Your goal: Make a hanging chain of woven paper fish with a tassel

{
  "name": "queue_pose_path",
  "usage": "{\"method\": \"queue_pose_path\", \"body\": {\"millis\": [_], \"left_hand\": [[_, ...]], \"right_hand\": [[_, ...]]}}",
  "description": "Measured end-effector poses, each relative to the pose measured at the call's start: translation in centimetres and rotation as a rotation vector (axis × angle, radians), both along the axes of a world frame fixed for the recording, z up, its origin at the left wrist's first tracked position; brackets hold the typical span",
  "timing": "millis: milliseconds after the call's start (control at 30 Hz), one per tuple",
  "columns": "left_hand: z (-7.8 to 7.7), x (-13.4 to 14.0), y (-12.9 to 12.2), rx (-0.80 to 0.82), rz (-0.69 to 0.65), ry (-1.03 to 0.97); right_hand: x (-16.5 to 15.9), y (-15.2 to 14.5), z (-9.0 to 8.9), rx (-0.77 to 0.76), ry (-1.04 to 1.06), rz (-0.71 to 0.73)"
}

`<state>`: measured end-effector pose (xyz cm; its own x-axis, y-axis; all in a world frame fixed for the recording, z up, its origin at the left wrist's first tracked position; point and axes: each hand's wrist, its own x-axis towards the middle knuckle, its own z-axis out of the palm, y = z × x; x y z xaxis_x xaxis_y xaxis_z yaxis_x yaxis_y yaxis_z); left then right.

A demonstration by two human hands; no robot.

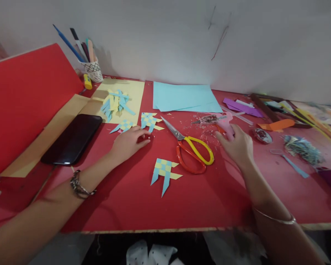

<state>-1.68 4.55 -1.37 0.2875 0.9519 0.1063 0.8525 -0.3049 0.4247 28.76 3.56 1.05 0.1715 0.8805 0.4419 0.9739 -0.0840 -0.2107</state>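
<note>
My right hand [237, 145] is closed around the handle of a pink glue gun [223, 119], which lies on the red table with its nozzle pointing left. Over at left, my left hand [131, 143] rests low on the table with thumb and fingers apart, holding nothing I can see. Just beyond its fingers are two woven paper fish, one checkered blue and yellow fish [149, 120] and another fish [125, 126] partly behind the hand. A third woven fish [163, 169] lies nearer me. Between my hands lie open scissors [189, 145] with one red and one yellow handle loop.
Blue paper sheets [186, 97] and a pile of paper strips [117, 103] lie toward the wall. A black phone [73, 140] is at left, near a pen cup [93, 70]. Purple paper [242, 106], an orange piece [277, 125] and a yarn bundle [303, 149] crowd the right.
</note>
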Motion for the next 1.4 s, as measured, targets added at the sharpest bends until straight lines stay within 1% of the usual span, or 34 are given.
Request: {"method": "queue_pose_path", "body": {"millis": [67, 167, 233, 333, 433, 533, 633, 733, 800, 833, 933, 1033, 1133, 1267, 1400], "left_hand": [[0.1, 0.0, 0.1, 0.013, -0.029, -0.014], [0.4, 0.0, 0.0, 0.019, -0.064, -0.012], [0.6, 0.1, 0.0, 0.027, -0.071, 0.022], [0.8, 0.2, 0.0, 0.017, -0.081, 0.089], [0.8, 0.1, 0.0, 0.013, -0.088, 0.107], [0.5, -0.1, -0.2, 0.062, -0.122, 0.086], [0.4, -0.1, -1.0, 0.132, -0.223, 0.021], [0.5, 0.2, -2.1, 0.197, -0.386, -0.037], [0.6, 0.4, -2.6, 0.217, -0.491, -0.015], [0.6, 0.4, -2.7, 0.228, -0.521, 0.002], [0.6, 0.6, -2.8, 0.247, -0.513, 0.031], [0.6, 0.6, -2.7, 0.211, -0.49, 0.057], [0.5, 0.5, -2.6, 0.194, -0.488, 0.112], [0.5, 0.4, -2.2, 0.217, -0.526, 0.237], [0.6, -0.2, -1.8, 0.196, -0.576, 0.323]], "right_hand": [[0.4, 0.1, 0.0, -0.033, -0.001, -0.023], [0.7, 0.1, -0.1, -0.033, -0.014, -0.009], [0.8, 0.1, -0.2, -0.032, -0.02, -0.008], [0.8, 0.2, -0.2, -0.088, -0.024, -0.041], [0.9, 0.2, -0.2, -0.13, -0.015, -0.068], [0.9, 0.2, -0.2, -0.133, -0.019, -0.068], [0.9, 0.2, -0.3, -0.125, -0.032, -0.057], [0.9, 0.3, -0.4, -0.115, -0.035, -0.042], [0.9, 0.2, -0.4, -0.117, -0.035, -0.04], [0.9, 0.2, -0.4, -0.12, -0.035, -0.04], [0.8, 0.1, -0.5, -0.114, -0.028, -0.026], [0.8, 0.1, -0.5, -0.104, -0.022, -0.01], [0.8, 0.2, -0.3, -0.136, -0.032, -0.032], [0.5, 0.2, -0.1, -0.181, -0.03, -0.088], [0.5, 0.1, 0.0, -0.197, -0.027, -0.086]]}}
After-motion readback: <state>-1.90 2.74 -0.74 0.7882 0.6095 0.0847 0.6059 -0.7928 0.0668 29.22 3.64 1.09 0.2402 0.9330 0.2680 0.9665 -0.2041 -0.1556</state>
